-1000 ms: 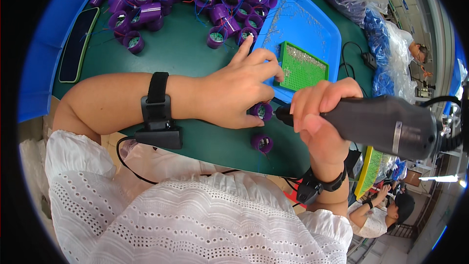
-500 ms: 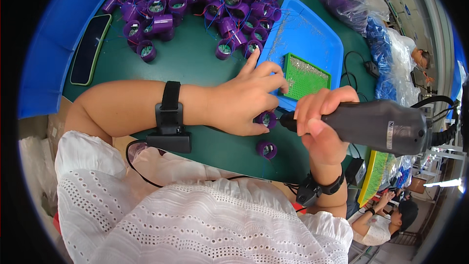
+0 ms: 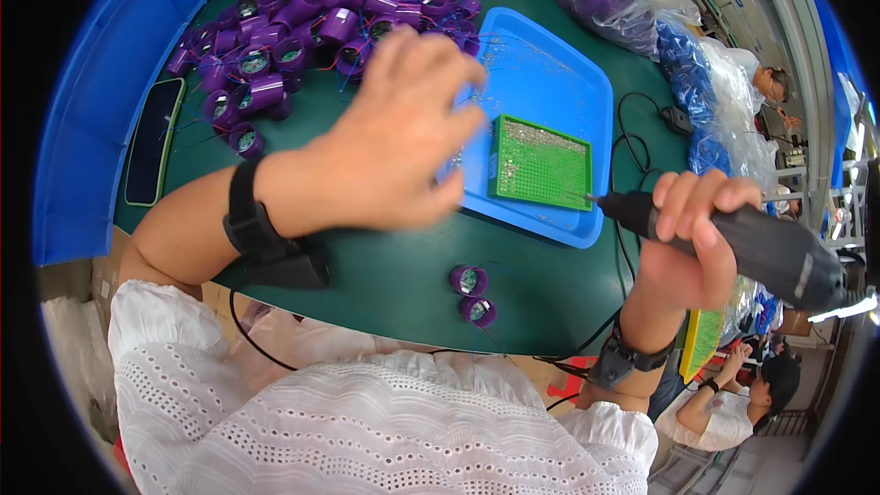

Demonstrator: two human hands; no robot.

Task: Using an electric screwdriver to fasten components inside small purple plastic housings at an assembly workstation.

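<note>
My right hand (image 3: 695,243) is closed round a black electric screwdriver (image 3: 770,252). Its thin bit reaches the near right edge of a green perforated screw tray (image 3: 550,174), which lies in a shallow blue tray (image 3: 550,55). Small metal screws are heaped mostly along the far and left sides of the green tray. My left hand (image 3: 403,133), blurred, hovers empty with fingers apart, between the blue tray and a heap of purple cups (image 3: 293,55) with wires. Two purple cups (image 3: 472,281) with green circuit boards inside stand together near the table's front edge.
At the left lies a phone (image 3: 154,142) beside a large blue bin (image 3: 110,101). A black cable (image 3: 632,142) runs right of the blue tray. Plastic bags (image 3: 605,0) line the far right. Another person (image 3: 733,394) sits at the lower right.
My left hand has left the purple cup and moved up and left toward the heap. My right hand has shifted right, and the screwdriver bit has gone from that cup to the screw tray.
</note>
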